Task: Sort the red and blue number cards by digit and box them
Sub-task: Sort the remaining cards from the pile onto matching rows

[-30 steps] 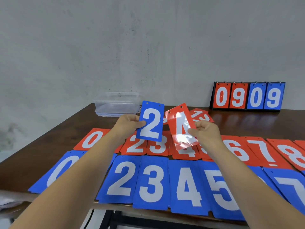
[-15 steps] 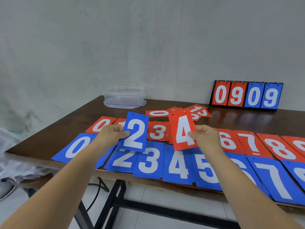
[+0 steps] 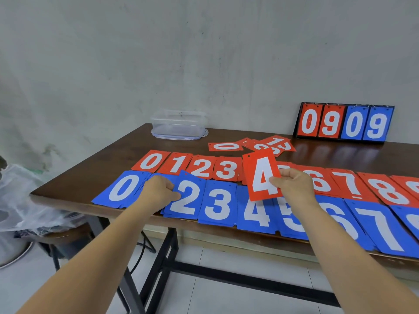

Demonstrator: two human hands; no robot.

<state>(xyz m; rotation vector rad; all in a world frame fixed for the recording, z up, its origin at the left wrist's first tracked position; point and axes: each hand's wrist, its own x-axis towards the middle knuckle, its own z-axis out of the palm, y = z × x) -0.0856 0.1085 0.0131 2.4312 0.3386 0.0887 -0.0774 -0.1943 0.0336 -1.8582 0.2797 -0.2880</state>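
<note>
Now I'm bringing the flat blue plastic 2 card (image 3: 188, 198) down from mid-air onto its matching blue stack (image 3: 169, 211), left hand (image 3: 158, 191) pinching its edge, right hand (image 3: 292, 184) still gripping the red 4 card (image 3: 263, 175) aloft, so sorting is advancing.

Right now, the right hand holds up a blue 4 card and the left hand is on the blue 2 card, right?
No. In the head view the 4 card in the right hand is red, not blue. The left hand is on the blue 2 card, as you said.
</note>
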